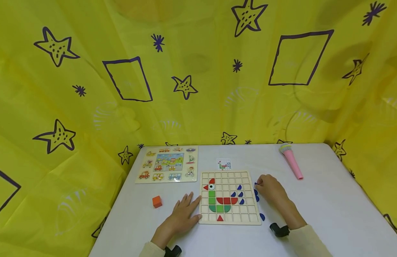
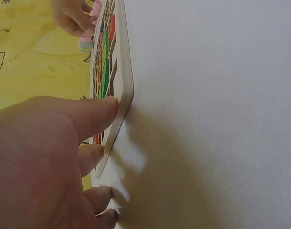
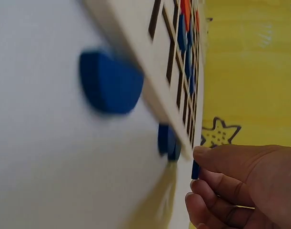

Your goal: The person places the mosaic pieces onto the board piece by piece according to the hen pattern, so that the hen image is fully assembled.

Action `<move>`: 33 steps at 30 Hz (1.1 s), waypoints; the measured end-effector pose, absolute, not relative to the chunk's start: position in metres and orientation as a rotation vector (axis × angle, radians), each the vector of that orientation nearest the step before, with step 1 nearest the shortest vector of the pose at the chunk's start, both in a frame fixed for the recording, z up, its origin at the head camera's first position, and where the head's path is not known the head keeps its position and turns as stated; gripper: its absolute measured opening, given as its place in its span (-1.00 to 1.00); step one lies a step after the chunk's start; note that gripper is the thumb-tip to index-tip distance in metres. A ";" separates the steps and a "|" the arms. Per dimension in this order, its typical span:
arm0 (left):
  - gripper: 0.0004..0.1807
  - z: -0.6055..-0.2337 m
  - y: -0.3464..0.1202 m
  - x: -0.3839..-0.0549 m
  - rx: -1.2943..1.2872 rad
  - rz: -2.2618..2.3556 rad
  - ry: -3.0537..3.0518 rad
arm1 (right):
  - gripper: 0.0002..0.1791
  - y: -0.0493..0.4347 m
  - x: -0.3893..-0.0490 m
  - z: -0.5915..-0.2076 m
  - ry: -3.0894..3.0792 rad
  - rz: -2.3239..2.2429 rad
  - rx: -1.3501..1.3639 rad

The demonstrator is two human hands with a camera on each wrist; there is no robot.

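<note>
A pale wooden grid board lies flat, with red, green and blue pieces forming a bird in its cells. My left hand rests at the board's left edge; in the left wrist view its thumb and index fingertip touch the rim. Beyond the board's right edge, my right hand pinches a small blue piece between thumb and fingers; much of that piece is hidden. Blue half-round pieces lie along that edge, two of them close together near the right hand.
A small pattern card lies behind the board. At the back left is a vehicle picture puzzle, with an orange cube in front of it. A pink microphone lies at the back right. A yellow curtain hangs behind the white table.
</note>
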State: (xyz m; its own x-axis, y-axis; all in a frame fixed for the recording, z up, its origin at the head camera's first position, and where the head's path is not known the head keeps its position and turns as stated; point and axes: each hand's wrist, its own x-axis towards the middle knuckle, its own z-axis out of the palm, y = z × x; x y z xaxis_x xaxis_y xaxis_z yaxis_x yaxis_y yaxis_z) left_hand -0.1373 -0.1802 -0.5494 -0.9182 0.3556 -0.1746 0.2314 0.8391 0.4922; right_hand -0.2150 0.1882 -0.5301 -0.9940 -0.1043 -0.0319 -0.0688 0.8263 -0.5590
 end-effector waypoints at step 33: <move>-0.24 -0.551 -0.181 -0.139 0.450 0.690 2.751 | -0.83 0.158 -0.217 -0.537 2.901 -0.911 -0.132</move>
